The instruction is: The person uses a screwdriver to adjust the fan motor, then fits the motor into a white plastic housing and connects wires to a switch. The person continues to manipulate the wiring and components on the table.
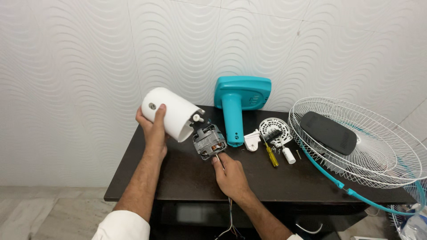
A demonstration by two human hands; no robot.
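Gripping a white cylindrical motor cover point(172, 113) in the left hand point(153, 129), fingers wrapped around its closed rounded end, thumb lying across the top; cover tilted, open mouth facing down-right, raised above the dark counter point(178, 178).

Pinching a thin wire or shaft at the base of the fan motor point(209, 141) with the right hand point(229, 173), fingers closed at the tips, touching the motor's lower edge. Motor sitting just at the mouth of the cover, copper windings showing, small white knob point(198, 118) sticking out above it. Bundle of thin wires point(230, 218) trailing off the counter's front edge below the right wrist.

Standing just right of the motor: teal fan neck and housing point(238, 106), upright against the wall. Lying near it: small white plastic bracket point(251, 141), white round slotted plate point(275, 130), yellow-handled screwdriver point(270, 153), small white cylinder point(289, 155), a few loose screws.

Resting on the right end of the counter: white wire fan guard point(382, 146) with teal rim, dark flat piece point(328, 132) lying inside it.
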